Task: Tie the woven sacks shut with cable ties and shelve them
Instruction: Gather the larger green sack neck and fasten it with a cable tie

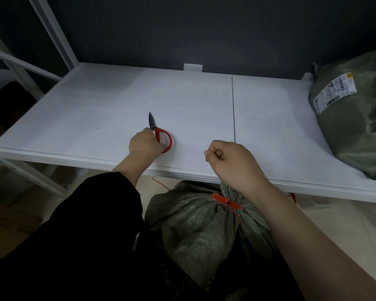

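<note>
A green woven sack (195,222) stands on the floor below the white shelf (96,101), its neck cinched by a red cable tie (225,200). My right hand (232,164) grips the gathered top of the sack at the shelf's front edge. My left hand (144,143) rests on the shelf and holds red-handled scissors (161,135), whose dark blades point away from me. A second green sack (352,111) with white shipping labels lies on the shelf at the far right.
White metal uprights and rails of the rack (52,33) rise at the left. A dark wall stands behind the shelf. A loose red strand (161,184) lies under the shelf edge. The pale floor shows to the right of the sack.
</note>
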